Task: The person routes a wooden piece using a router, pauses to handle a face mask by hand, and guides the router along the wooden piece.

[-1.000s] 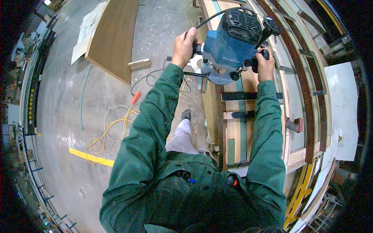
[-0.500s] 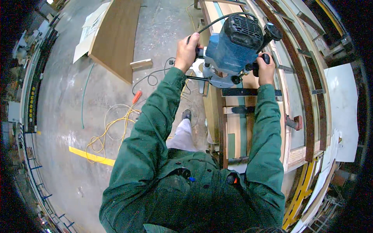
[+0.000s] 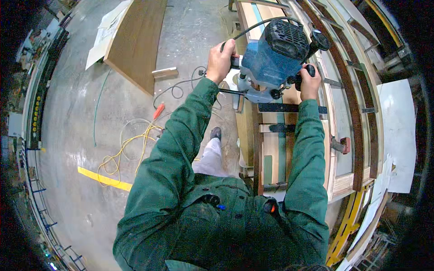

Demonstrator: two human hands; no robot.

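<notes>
A blue and black plunge router [image 3: 272, 58] stands over the wooden frame work on the bench, held from both sides. My left hand [image 3: 220, 61] is closed round its left handle, and the black power cord runs by the fingers. My right hand [image 3: 310, 82] grips the black knob handle on the other side. Beneath the router's base lie pale wood strips and a dark crossbar [image 3: 289, 108]. The cutter and the spot it touches are hidden by the router's body.
A brown wooden panel [image 3: 134, 45] stands at the far left. Yellow cord [image 3: 118, 158] with an orange connector [image 3: 159, 111] lies on the floor by a yellow floor stripe [image 3: 101, 178]. A red clamp end [image 3: 345, 145] juts out at the right, beside long dark frame rails [image 3: 357, 108].
The router and both hands sit very slightly further right in the view. My grip on both handles is the same.
</notes>
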